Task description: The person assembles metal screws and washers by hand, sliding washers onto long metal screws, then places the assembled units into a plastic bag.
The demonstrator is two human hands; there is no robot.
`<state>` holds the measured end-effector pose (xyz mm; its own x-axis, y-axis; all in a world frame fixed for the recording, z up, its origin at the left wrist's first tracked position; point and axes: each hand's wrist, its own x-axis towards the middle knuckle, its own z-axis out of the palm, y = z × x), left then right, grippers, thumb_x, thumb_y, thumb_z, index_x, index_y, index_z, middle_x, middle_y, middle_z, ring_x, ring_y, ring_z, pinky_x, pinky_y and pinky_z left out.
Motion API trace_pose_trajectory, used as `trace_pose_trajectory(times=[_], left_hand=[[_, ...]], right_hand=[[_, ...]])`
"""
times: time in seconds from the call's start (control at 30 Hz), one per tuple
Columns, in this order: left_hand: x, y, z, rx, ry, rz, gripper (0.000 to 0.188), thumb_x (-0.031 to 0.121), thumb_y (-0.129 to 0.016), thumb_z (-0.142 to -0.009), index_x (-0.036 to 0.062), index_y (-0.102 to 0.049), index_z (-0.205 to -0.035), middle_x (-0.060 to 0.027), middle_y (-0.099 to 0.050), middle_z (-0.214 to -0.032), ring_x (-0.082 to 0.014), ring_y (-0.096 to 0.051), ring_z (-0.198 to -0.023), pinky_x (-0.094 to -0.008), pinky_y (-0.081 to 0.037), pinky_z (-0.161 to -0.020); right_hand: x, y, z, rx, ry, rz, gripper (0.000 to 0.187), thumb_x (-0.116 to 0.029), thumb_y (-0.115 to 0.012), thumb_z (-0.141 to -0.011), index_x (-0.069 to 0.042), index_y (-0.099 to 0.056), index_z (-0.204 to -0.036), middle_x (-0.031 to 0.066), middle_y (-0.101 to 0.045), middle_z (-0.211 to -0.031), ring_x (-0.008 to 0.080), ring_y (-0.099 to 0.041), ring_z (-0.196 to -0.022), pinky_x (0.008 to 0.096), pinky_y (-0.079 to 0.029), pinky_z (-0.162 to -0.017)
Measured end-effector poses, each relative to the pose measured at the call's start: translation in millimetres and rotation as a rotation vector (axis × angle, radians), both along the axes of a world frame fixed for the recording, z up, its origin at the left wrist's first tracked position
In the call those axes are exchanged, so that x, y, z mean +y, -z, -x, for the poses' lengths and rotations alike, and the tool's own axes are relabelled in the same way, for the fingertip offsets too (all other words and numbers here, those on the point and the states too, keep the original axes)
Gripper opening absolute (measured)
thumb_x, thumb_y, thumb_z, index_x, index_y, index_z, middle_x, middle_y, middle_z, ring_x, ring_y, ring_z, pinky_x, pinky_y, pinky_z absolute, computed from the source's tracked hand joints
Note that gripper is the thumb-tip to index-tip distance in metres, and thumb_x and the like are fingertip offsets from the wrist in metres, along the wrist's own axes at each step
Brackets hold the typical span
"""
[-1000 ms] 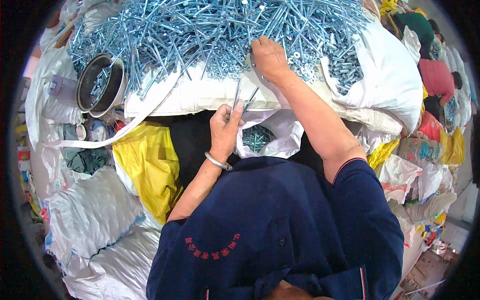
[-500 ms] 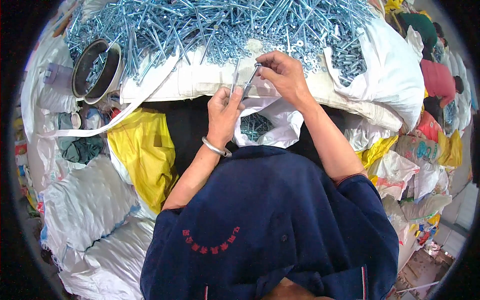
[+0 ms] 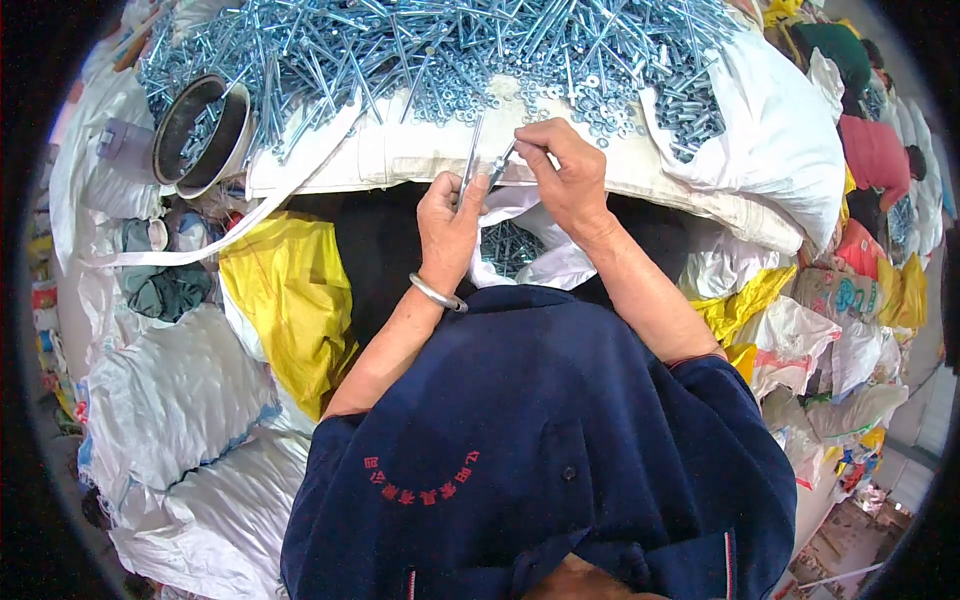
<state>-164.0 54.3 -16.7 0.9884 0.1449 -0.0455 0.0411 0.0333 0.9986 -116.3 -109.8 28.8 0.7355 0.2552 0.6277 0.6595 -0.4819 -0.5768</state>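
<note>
My left hand [image 3: 448, 228] is closed around two slim metal pieces. One is a long shiny bolt [image 3: 475, 138] pointing away from me; the other is a bolt with a thicker sleeve [image 3: 500, 167], slanting up to the right. At the upper tip of that sleeved bolt, my right hand [image 3: 568, 172] pinches with thumb and forefinger; what small part lies under the fingertips is hidden. Beyond both hands, a large pile of long bolts [image 3: 400, 55] covers the padded white work surface [image 3: 420, 150]. Below the hands, an open white bag [image 3: 565, 262] holds more metal pieces.
Loose washers and nuts [image 3: 605, 112] lie along the pile's near edge. A white sack [image 3: 785, 130] with short sleeves [image 3: 690, 120] stands at right, a bowl [image 3: 240, 140] at left. Stuffed sacks [image 3: 180, 400] and a yellow bag [image 3: 285, 300] flank me. Co-workers [image 3: 872, 155] sit far right.
My right hand has come slightly down and nearer, its fingers folding more closely over the sleeved bolt's tip. The left hand keeps its hold on both pieces, almost unmoved.
</note>
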Motion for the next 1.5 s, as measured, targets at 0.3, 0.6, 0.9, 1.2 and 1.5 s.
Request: trace_pose_trajectory(times=[0.3,0.6,0.9,1.2,1.5], left_hand=[[-8,-1,-5,-0.066,0.001,-0.047,0.036,0.03,-0.062,-0.095,0.0029,-0.05,-0.074,-0.0022,-0.051,-0.062,-0.0073,-0.043,-0.059,-0.0277,-0.038,-0.053],[14,-27,-44,-0.186,-0.115,-0.166,0.027,0.025,-0.058,-0.097,0.0028,-0.057,-0.082,0.0021,-0.048,-0.064,-0.005,-0.041,-0.057,-0.0241,-0.036,-0.051],[-4,-74,-87,-0.375,0.194,-0.23,0.023,0.018,-0.066,-0.092,-0.0004,-0.069,-0.104,0.0026,-0.063,-0.078,-0.0042,-0.054,-0.069,-0.0211,-0.044,-0.063],[-2,-67,-98,-0.439,0.097,-0.303,0.02,0.02,-0.073,-0.084,0.0009,-0.067,-0.085,-0.0064,-0.064,-0.071,-0.0116,-0.057,-0.063,-0.0269,-0.045,-0.058],[-2,-72,-99,-0.475,0.083,-0.364,0.022,0.02,-0.075,-0.082,0.0016,-0.063,-0.078,-0.0044,-0.06,-0.065,-0.0097,-0.05,-0.057,-0.0273,-0.04,-0.052]], right_hand=[[9,19,9,0.901,-0.087,-0.721,0.014,-0.009,-0.064,-0.091,0.003,-0.063,-0.099,0.006,-0.067,-0.089,0.012,-0.062,-0.082,0.0245,-0.051,-0.073],[-4,-27,-31,0.507,-0.07,-0.331,0.016,-0.013,-0.062,-0.093,0.003,-0.065,-0.096,0.006,-0.067,-0.086,0.0112,-0.062,-0.075,0.0252,-0.05,-0.069],[13,-22,-43,0.195,-0.084,-0.111,0.011,-0.006,-0.063,-0.087,0.002,-0.057,-0.088,0.0183,-0.058,-0.079,0.0343,-0.059,-0.071,0.04,-0.046,-0.063],[10,5,-47,0.224,-0.033,-0.016,0.015,-0.012,-0.067,-0.084,0.002,-0.061,-0.088,0.0177,-0.059,-0.079,0.035,-0.059,-0.071,0.0392,-0.047,-0.064],[6,9,-51,0.563,-0.136,-0.643,0.042,-0.036,-0.049,-0.1,0.003,-0.063,-0.107,0.0113,-0.07,-0.102,0.0188,-0.064,-0.092,0.0308,-0.05,-0.085]])
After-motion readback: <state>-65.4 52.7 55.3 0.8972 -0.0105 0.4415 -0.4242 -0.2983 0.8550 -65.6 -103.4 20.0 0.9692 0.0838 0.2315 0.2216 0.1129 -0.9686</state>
